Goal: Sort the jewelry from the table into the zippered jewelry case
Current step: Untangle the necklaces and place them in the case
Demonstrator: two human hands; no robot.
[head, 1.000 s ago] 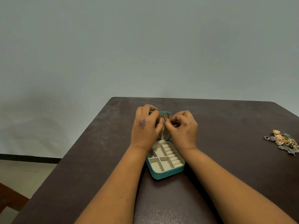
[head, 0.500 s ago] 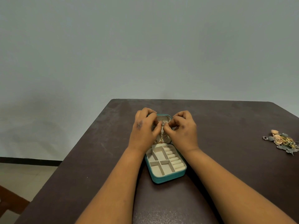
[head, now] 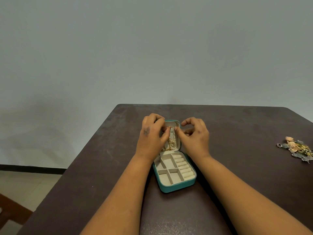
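Note:
A teal zippered jewelry case (head: 177, 186) lies open on the dark table, its cream base split into compartments and ring rolls. Its raised lid (head: 177, 123) stands behind the base. A gold necklace (head: 170, 142) hangs inside the lid. My left hand (head: 151, 138) covers the lid's left side and pinches the necklace near its top. My right hand (head: 194, 134) is just right of the lid, fingers loosely curled, thumb tip near the chain. A pile of gold and silver jewelry (head: 296, 148) lies far right on the table.
The dark brown table (head: 101, 167) has its far edge close behind the case and its left edge running diagonally. A plain grey wall rises behind. Floor and a wooden piece (head: 10, 209) show at the lower left.
My hands have drawn apart, uncovering the lid's inside and the hanging necklace. The right hand has loosened and shifted right.

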